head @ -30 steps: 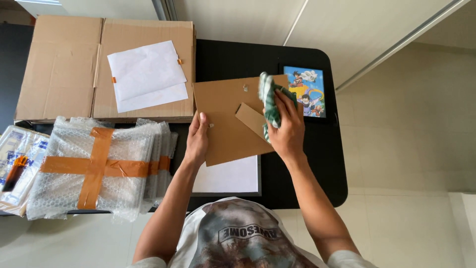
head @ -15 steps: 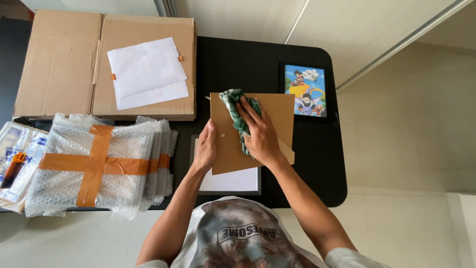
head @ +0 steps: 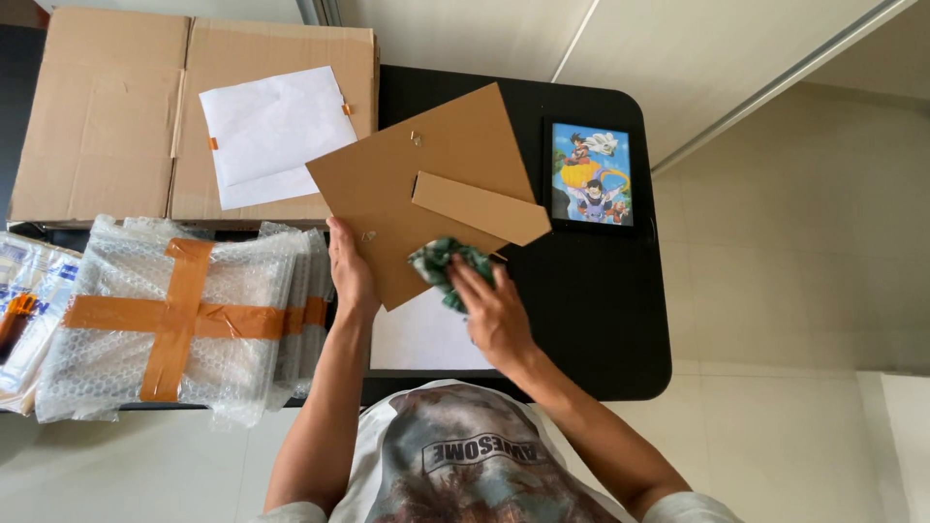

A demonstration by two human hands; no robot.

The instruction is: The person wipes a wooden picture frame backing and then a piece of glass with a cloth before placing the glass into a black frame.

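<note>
Now left hand [head: 349, 271] lies flat, open, pinning the brown board [head: 426, 184] on the black surface [head: 601, 310]; right hand [head: 496, 315] has its grip closed on a green cloth [head: 444, 263] at the board's lower edge.

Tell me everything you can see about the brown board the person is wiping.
The brown board looks like stiff fibreboard, a picture-frame backing. It is rectangular, lies tilted over the black table and overlaps a white sheet. A long stand flap sits across it, with small metal clips near its edges. The left hand steadies its lower left edge; the right hand presses a green cloth on its lower corner.
</note>
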